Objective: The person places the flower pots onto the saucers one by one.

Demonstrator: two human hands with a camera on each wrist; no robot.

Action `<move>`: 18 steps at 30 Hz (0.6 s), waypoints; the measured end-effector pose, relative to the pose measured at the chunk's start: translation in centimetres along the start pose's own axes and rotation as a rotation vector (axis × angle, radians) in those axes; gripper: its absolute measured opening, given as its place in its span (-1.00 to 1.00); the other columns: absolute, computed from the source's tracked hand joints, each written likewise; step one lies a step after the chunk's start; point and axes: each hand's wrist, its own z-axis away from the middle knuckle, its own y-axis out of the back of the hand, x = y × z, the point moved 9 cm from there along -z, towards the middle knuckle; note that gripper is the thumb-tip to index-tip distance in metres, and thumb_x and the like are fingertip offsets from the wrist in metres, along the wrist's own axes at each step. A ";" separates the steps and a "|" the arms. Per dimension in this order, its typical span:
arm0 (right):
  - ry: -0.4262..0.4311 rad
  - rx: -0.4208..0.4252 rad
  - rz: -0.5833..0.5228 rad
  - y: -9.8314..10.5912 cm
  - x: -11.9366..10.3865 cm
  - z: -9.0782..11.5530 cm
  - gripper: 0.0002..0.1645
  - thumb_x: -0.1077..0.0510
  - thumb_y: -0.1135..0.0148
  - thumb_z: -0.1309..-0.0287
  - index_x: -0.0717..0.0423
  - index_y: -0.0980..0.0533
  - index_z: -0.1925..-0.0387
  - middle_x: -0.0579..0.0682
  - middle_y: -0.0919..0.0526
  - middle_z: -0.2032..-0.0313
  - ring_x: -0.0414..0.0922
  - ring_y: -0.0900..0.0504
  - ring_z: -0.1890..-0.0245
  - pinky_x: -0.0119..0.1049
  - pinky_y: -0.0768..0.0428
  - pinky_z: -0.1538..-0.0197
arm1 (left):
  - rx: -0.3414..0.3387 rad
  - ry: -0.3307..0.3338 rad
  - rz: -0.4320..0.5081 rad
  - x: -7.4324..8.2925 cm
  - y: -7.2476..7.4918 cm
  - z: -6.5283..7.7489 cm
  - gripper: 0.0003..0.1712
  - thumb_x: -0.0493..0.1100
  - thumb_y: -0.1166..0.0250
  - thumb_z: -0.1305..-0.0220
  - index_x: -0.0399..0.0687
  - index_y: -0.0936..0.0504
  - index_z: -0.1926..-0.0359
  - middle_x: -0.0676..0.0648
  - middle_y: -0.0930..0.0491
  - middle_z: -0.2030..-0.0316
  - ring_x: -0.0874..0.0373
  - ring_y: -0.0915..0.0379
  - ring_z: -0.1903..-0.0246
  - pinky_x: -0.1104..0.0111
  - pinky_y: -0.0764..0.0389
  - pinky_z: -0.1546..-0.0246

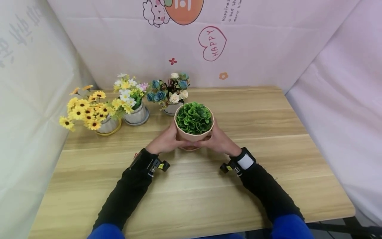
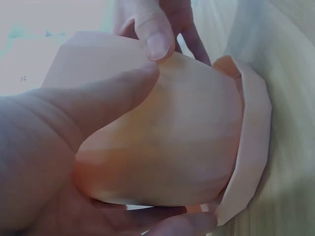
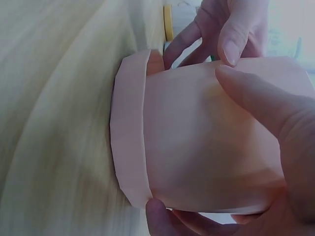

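A peach-coloured flowerpot (image 1: 194,136) with a round green leafy plant (image 1: 194,118) stands in the middle of the table, between both hands. Its matching saucer (image 3: 129,130) sits under it on the wood. My left hand (image 1: 167,139) grips the pot from the left, thumb across the near side and fingers round behind. From the right my right hand (image 1: 220,140) grips it the same way. In the left wrist view the two thumbs meet on the pot wall (image 2: 172,128). Some fingertips reach down to the saucer rim in the right wrist view.
To the left stand three more potted flowers: yellow daisies (image 1: 86,111) on a yellow saucer, white and yellow flowers (image 1: 128,94), and blue and cream roses (image 1: 171,89). The wooden table (image 1: 268,132) ends at a printed cloth (image 1: 253,49) behind.
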 end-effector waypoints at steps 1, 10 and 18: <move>-0.004 0.005 0.001 0.3 0.1 0.0 0.60 0.16 -0.77 0.13 -0.33 0.18 -0.67 -0.09 -0.09 -0.63 -0.04 -0.18 -0.62 0.17 -0.14 -0.67 | 0.000 0.010 -0.003 0.0 -0.1 -0.2 0.51 -0.23 -0.62 -0.14 0.03 0.40 -0.71 -0.22 0.12 -0.70 -0.14 0.10 -0.68 -0.07 0.06 -0.70; -0.024 0.034 -0.041 3.1 1.8 -1.0 0.57 0.33 -0.73 0.17 -0.14 0.13 -0.68 0.02 -0.12 -0.63 0.07 -0.17 -0.62 0.27 -0.16 -0.64 | -0.011 0.128 -0.055 -0.6 -1.1 -3.0 0.49 -0.09 -0.58 -0.24 0.04 0.48 -0.70 -0.30 0.13 -0.69 -0.23 -0.02 -0.64 -0.05 -0.05 -0.68; -0.082 0.034 -0.019 4.9 3.3 -2.1 0.59 0.23 -0.76 0.16 -0.33 0.13 -0.68 -0.05 -0.09 -0.63 0.04 -0.16 -0.62 0.29 -0.14 -0.64 | -0.007 0.130 -0.035 -0.5 -1.0 -5.1 0.46 -0.13 -0.56 -0.25 0.02 0.46 -0.70 -0.24 0.19 -0.71 -0.17 0.10 -0.68 -0.01 0.00 -0.70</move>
